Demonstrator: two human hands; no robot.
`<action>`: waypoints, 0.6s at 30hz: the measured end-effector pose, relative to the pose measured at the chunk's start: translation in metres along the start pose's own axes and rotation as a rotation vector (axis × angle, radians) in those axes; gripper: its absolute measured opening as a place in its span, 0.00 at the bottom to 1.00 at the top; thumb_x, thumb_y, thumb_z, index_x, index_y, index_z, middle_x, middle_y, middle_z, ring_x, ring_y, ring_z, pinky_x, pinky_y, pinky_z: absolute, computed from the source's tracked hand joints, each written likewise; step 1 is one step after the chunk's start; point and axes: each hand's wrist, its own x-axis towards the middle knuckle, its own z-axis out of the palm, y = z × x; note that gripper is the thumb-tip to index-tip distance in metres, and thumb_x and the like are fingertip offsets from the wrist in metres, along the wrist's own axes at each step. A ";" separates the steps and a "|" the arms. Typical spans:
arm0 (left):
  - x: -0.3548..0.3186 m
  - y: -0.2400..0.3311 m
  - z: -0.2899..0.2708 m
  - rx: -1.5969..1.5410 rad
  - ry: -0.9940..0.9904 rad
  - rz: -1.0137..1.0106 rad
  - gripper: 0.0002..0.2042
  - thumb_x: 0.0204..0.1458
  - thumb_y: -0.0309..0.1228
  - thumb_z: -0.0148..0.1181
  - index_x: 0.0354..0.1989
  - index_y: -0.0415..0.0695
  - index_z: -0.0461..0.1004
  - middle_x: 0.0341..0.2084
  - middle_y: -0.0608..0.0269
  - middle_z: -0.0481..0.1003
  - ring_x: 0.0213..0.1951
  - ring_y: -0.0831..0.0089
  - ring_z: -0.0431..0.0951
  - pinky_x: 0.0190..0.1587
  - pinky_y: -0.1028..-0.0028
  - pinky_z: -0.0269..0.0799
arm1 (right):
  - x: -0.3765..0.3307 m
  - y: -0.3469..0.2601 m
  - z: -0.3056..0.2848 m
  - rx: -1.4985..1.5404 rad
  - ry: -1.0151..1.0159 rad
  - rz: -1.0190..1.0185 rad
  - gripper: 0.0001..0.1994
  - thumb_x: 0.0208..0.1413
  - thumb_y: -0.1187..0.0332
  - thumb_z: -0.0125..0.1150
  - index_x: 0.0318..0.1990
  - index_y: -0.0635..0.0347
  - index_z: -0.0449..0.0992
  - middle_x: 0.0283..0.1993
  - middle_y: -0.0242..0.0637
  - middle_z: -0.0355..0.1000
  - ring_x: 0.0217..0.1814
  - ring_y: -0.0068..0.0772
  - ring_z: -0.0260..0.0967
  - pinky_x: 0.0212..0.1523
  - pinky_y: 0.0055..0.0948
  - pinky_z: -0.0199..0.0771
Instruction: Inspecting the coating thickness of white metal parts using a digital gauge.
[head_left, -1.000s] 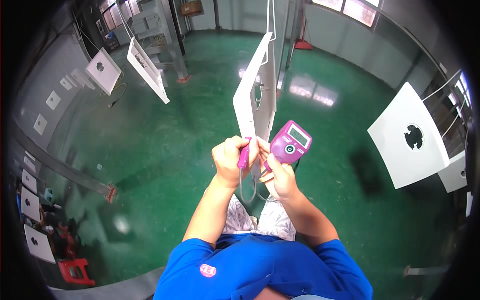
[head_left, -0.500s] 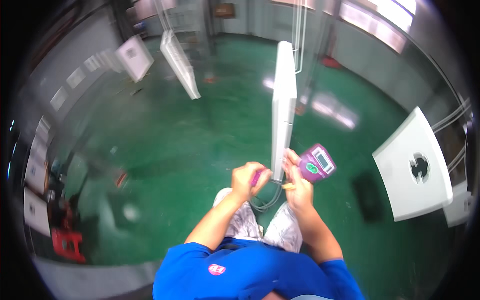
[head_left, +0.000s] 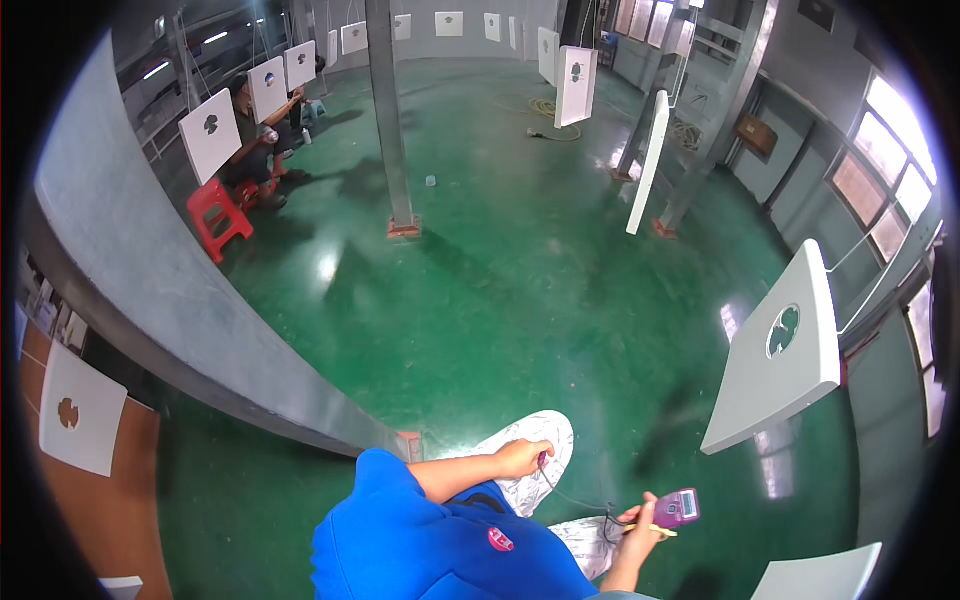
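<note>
Meter [head_left: 677,508] in right hand [head_left: 638,530], fingers gripping near end. Long axis roughly crosswise, slightly tilted; screen [head_left: 689,503] end points outward right. Left hand [head_left: 523,458] fingers curled around small purple probe [head_left: 542,461]; cable [head_left: 573,498] slack between hands. Brown box [head_left: 757,137] well apart, contents not visible.

Ours: one left hand [head_left: 524,458], fingers curled inward, forearm [head_left: 457,477] nearly level across the view; one right hand [head_left: 640,526], fingers curled, well apart.
</note>
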 end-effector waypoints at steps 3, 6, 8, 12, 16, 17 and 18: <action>0.004 -0.026 0.030 0.030 -0.012 0.019 0.13 0.51 0.26 0.52 0.45 0.54 0.71 0.26 0.57 0.78 0.30 0.55 0.79 0.33 0.57 0.72 | -0.008 0.057 -0.009 -0.110 -0.087 0.143 0.13 0.61 0.67 0.55 0.47 0.67 0.71 0.20 0.32 0.65 0.17 0.21 0.62 0.19 0.20 0.59; 0.020 -0.033 0.060 0.124 -0.039 0.026 0.13 0.51 0.27 0.51 0.44 0.54 0.70 0.26 0.56 0.77 0.30 0.54 0.79 0.33 0.56 0.72 | -0.013 0.097 -0.029 -0.244 -0.109 0.223 0.11 0.61 0.66 0.56 0.44 0.67 0.73 0.20 0.28 0.64 0.17 0.18 0.58 0.18 0.20 0.55; 0.029 -0.043 0.075 0.103 -0.065 0.047 0.12 0.51 0.28 0.52 0.44 0.55 0.69 0.26 0.55 0.77 0.30 0.53 0.79 0.33 0.55 0.72 | -0.010 0.126 -0.053 -0.320 -0.165 0.242 0.09 0.61 0.66 0.56 0.39 0.64 0.74 0.20 0.26 0.63 0.17 0.17 0.56 0.17 0.21 0.55; 0.044 -0.049 0.088 0.130 -0.183 -0.101 0.13 0.51 0.32 0.50 0.46 0.58 0.69 0.27 0.54 0.77 0.31 0.52 0.79 0.34 0.55 0.72 | -0.009 0.168 -0.102 -0.389 -0.155 0.292 0.06 0.58 0.69 0.59 0.34 0.62 0.73 0.20 0.27 0.65 0.16 0.18 0.59 0.17 0.22 0.56; 0.053 -0.046 0.100 0.260 -0.143 -0.124 0.12 0.51 0.32 0.50 0.44 0.56 0.70 0.29 0.52 0.78 0.33 0.50 0.79 0.36 0.52 0.71 | -0.006 0.185 -0.116 -0.275 -0.073 0.389 0.08 0.58 0.69 0.58 0.29 0.61 0.71 0.16 0.29 0.62 0.13 0.21 0.57 0.16 0.24 0.61; 0.058 -0.040 0.105 0.299 -0.143 -0.080 0.10 0.50 0.33 0.52 0.41 0.55 0.71 0.29 0.52 0.78 0.33 0.49 0.79 0.36 0.52 0.71 | -0.003 0.192 -0.122 -0.216 -0.018 0.408 0.08 0.58 0.69 0.58 0.28 0.61 0.70 0.15 0.29 0.62 0.12 0.21 0.57 0.15 0.25 0.63; 0.058 -0.048 0.109 0.320 -0.124 -0.071 0.09 0.50 0.33 0.52 0.40 0.55 0.72 0.29 0.52 0.78 0.33 0.50 0.79 0.36 0.52 0.71 | 0.002 0.195 -0.120 -0.159 0.004 0.426 0.09 0.57 0.69 0.58 0.27 0.61 0.70 0.14 0.29 0.61 0.12 0.21 0.57 0.15 0.25 0.66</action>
